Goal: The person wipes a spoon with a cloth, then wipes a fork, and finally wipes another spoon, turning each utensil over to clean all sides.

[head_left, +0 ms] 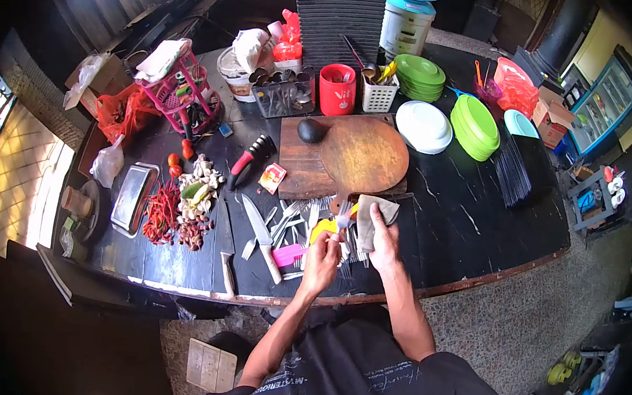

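My left hand (322, 263) is closed in a pinch on a fork (343, 216), its tines pointing away from me. A folded beige cloth (366, 230) is gripped in my right hand (385, 249), right beside the fork. Under and around both hands lies a loose pile of metal forks and other cutlery (288, 219). Among it show a yellow-handled piece (321, 230) close by my left hand and a pink piece (288, 255). Two knives, one with a pale handle (272, 266) and a longer one (226, 227), lie left of the pile.
Behind the cutlery are wooden cutting boards (364, 157) with a dark round object (311, 130). Red chillies (160, 211), garlic (203, 174) and a metal tray (135, 198) lie left. Green plates (475, 128), a red container (337, 90) and a cutlery basket (379, 96) stand farther back.
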Demonstrator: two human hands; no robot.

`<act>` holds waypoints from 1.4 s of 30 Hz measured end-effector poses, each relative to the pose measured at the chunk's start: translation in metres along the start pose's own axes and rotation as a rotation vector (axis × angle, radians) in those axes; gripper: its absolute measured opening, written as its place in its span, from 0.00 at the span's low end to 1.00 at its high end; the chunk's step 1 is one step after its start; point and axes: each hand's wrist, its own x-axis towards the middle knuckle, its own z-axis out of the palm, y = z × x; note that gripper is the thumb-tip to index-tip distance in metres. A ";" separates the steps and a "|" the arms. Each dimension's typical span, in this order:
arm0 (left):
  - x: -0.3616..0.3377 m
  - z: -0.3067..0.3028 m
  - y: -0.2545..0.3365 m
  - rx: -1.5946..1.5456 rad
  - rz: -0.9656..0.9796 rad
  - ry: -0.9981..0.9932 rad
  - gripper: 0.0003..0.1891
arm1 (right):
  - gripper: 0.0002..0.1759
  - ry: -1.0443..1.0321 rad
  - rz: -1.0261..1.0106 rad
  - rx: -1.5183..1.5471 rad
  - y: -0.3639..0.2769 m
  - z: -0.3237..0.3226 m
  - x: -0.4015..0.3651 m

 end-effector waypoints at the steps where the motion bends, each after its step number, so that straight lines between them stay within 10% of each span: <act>1: 0.000 -0.001 0.001 -0.071 -0.009 0.025 0.13 | 0.19 -0.006 -0.001 -0.002 0.002 -0.002 0.001; 9: -0.005 0.005 0.012 -0.281 -0.120 0.018 0.15 | 0.11 -0.251 0.011 -0.279 0.028 -0.003 -0.011; 13: 0.019 -0.008 0.005 0.125 0.248 0.163 0.17 | 0.10 -0.324 -0.006 -0.453 0.018 -0.003 -0.009; 35: 0.063 -0.067 0.036 -0.432 0.201 0.412 0.07 | 0.16 -0.587 0.201 -0.709 -0.032 -0.017 -0.045; 42: 0.055 -0.042 0.040 -0.195 0.106 0.198 0.08 | 0.17 -0.472 -0.712 -0.764 -0.031 0.003 -0.015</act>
